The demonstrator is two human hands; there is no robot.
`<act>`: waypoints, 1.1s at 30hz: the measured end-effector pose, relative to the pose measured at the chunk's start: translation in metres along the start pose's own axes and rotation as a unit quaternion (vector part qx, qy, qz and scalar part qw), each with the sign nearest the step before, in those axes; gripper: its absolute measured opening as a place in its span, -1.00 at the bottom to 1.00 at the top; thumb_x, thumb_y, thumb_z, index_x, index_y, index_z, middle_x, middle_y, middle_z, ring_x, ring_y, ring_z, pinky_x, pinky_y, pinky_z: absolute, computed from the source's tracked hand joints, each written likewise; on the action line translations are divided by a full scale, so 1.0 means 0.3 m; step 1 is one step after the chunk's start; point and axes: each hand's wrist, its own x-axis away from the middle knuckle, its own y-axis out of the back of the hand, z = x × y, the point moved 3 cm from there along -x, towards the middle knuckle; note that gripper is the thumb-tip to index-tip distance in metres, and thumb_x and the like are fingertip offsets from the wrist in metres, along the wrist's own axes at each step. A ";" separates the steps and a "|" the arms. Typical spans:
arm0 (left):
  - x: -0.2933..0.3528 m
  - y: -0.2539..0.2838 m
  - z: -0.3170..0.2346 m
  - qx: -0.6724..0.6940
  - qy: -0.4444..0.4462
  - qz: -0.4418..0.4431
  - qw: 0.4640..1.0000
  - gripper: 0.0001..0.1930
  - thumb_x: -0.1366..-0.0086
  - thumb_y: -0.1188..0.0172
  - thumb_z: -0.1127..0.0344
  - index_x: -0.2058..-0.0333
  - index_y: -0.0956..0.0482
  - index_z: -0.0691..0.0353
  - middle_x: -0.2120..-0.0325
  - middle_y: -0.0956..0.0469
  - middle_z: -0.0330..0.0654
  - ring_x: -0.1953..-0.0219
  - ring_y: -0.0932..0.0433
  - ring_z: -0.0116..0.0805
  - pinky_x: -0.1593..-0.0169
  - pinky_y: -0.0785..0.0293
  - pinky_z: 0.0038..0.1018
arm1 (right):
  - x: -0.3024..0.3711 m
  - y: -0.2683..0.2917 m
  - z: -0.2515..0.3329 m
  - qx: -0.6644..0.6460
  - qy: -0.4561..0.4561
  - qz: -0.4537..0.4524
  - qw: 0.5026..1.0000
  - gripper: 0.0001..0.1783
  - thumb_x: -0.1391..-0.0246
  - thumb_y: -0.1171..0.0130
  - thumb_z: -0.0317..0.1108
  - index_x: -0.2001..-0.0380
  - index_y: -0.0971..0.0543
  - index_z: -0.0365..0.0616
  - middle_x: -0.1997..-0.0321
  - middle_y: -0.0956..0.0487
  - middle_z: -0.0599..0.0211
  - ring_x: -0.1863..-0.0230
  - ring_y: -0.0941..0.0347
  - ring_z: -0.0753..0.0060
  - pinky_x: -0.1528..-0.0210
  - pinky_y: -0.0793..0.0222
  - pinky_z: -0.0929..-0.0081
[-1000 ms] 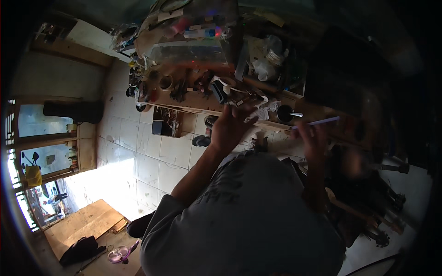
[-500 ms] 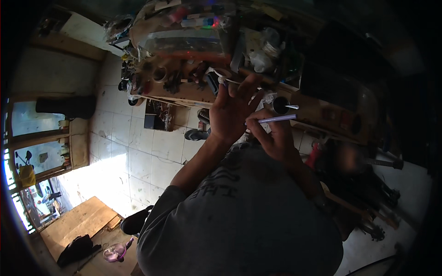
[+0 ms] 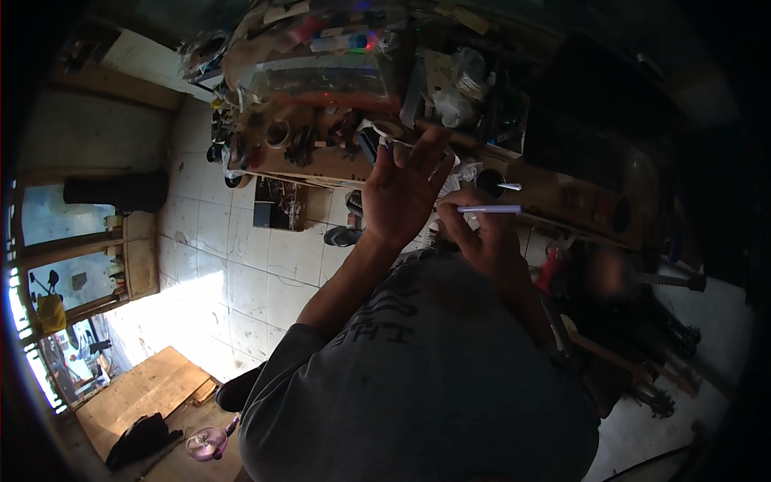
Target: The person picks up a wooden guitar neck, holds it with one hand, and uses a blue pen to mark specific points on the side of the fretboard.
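My left hand [image 3: 393, 201] is raised at the front edge of the workbench [image 3: 321, 163], fingers stretched out and apart, with no held thing visible. Close to its right, my right hand [image 3: 484, 233] pinches a slim pale-purple pen-like stick [image 3: 491, 209] between thumb and fingers. The stick lies nearly level, its free end pointing right. Just beyond the right hand stands a dark cup [image 3: 488, 181] with a shiny spoon-like handle [image 3: 510, 186] sticking out. A small dark box-shaped item [image 3: 369, 143] sits on the bench behind my left thumb.
Along the bench lie a tape roll [image 3: 277, 133], a clear plastic-covered case [image 3: 317, 79] and a crumpled plastic bag [image 3: 455, 107]. Below it, on the tiled floor, are an open box of parts [image 3: 279, 203] and a sandal [image 3: 343, 236]. Guitar-like instruments [image 3: 610, 345] lean at the right.
The purple stick has turned from slanting up to the right to nearly level. My right hand has drawn slightly right, away from the left palm. My left hand stays spread.
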 end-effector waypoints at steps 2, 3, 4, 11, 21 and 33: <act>-0.007 0.015 0.011 -0.005 0.006 0.010 1.000 -0.52 -0.47 0.32 -0.01 0.33 -0.56 0.08 -0.18 -0.33 -0.04 -0.34 -0.09 -0.11 -0.37 0.07 -0.11 | 0.010 0.034 -0.015 -0.033 -0.053 -0.020 0.998 -0.91 -0.12 -0.15 -0.41 0.33 -0.51 -0.21 0.41 -0.57 0.27 0.43 -0.53 0.38 0.41 -0.36 0.48; -0.011 0.017 0.015 -0.007 0.012 0.016 1.000 -0.53 -0.47 0.32 -0.01 0.34 -0.56 0.08 -0.18 -0.35 -0.04 -0.34 -0.10 -0.11 -0.36 0.07 -0.10 | 0.003 0.047 -0.017 -0.026 -0.050 -0.023 0.998 -0.90 -0.15 -0.14 -0.41 0.34 -0.51 -0.23 0.42 -0.57 0.28 0.40 -0.53 0.44 0.39 -0.37 0.49; -0.016 0.010 0.036 -0.029 0.031 -0.036 0.998 -0.54 -0.47 0.32 0.01 0.35 -0.54 0.10 -0.10 -0.43 -0.04 -0.28 -0.20 -0.09 -0.35 0.05 -0.09 | 0.011 0.062 -0.036 -0.073 -0.060 -0.046 0.995 -0.89 -0.16 -0.14 -0.40 0.33 -0.51 -0.24 0.41 -0.58 0.28 0.40 -0.53 0.45 0.37 -0.38 0.50; 0.061 0.064 0.112 -0.434 0.166 0.001 0.885 -0.57 -0.40 0.05 -0.02 0.24 -0.46 0.32 0.38 -0.50 -0.17 0.35 -0.46 -0.42 0.22 -0.36 -0.47 | 0.071 0.139 -0.114 -0.132 -0.058 -0.182 0.973 -0.86 -0.21 -0.12 -0.40 0.26 -0.51 -0.29 0.34 -0.55 0.30 0.30 -0.51 0.56 0.28 -0.41 0.54; 0.054 0.039 0.218 -0.474 0.246 0.064 0.843 -0.64 -0.46 0.14 0.09 0.23 -0.46 0.30 0.45 -0.47 -0.22 0.39 -0.43 -0.46 0.21 -0.37 -0.51 | 0.219 0.201 -0.126 -0.105 -0.105 -0.258 0.955 -0.75 -0.18 -0.17 -0.27 0.29 -0.52 -0.29 0.45 -0.60 0.24 0.39 -0.59 0.44 0.35 -0.45 0.50; 0.078 0.026 0.211 -0.558 0.227 0.085 0.793 -0.70 -0.46 0.07 0.17 0.27 -0.46 0.32 0.51 -0.42 -0.31 0.44 -0.39 -0.58 0.32 -0.37 -0.58 | 0.246 0.140 -0.154 -0.133 -0.146 -0.245 0.949 -0.89 -0.08 -0.22 -0.43 0.38 -0.59 -0.28 0.45 -0.61 0.30 0.40 -0.51 0.56 0.31 -0.38 0.57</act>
